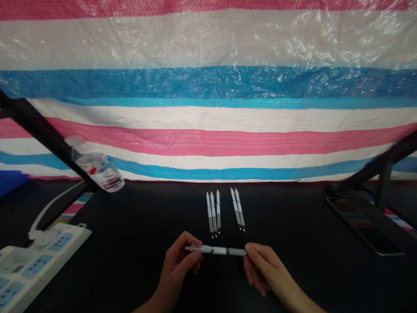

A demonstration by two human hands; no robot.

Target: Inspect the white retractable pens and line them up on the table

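Observation:
A white pen with a grey grip (219, 250) is held level between my two hands, above the near part of the black table. My left hand (182, 261) pinches its clear push-button end between thumb and fingers. At the other end, my right hand (262, 263) pinches the tip, which the fingertips hide. Just beyond lie three similar pens (213, 214) side by side, grey grips toward me. A pair of matching pens (238, 209) rests a little to their right, slightly tilted.
A white power strip (48, 256) with a plugged-in cable lies at the left. Behind it a water bottle (99, 169) leans near a black bar. On the right, a dark phone (365, 226) lies by another black support. Striped plastic sheeting (208, 143) hangs behind the table.

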